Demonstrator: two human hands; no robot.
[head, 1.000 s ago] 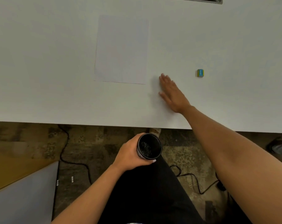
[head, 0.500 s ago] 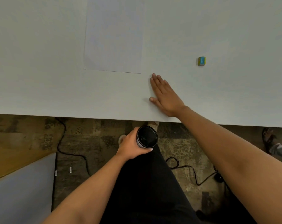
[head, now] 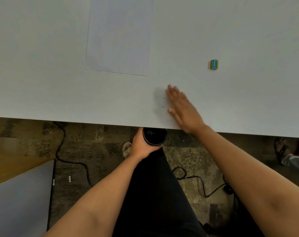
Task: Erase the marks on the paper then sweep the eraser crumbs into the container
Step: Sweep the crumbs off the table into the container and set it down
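Note:
A white sheet of paper (head: 118, 36) lies flat on the white table (head: 42, 74), with no marks visible on it. My right hand (head: 183, 108) rests flat on the table near its front edge, fingers together and blurred. Two tiny dark crumbs (head: 163, 102) lie just left of its fingers. My left hand (head: 142, 146) grips a black round container (head: 154, 136) held up against the underside of the table edge, below and left of the right hand. A small blue and yellow eraser (head: 214, 64) sits alone at the right.
Below the table edge are a mottled floor with black cables (head: 68, 161), my dark-clothed leg (head: 157, 194), a foot (head: 127, 149) and a grey panel (head: 20, 202) at lower left. Another person's sandalled foot (head: 282, 149) shows at the right.
My right hand has slid along the table toward its front edge. My left hand has raised the container up to the table edge.

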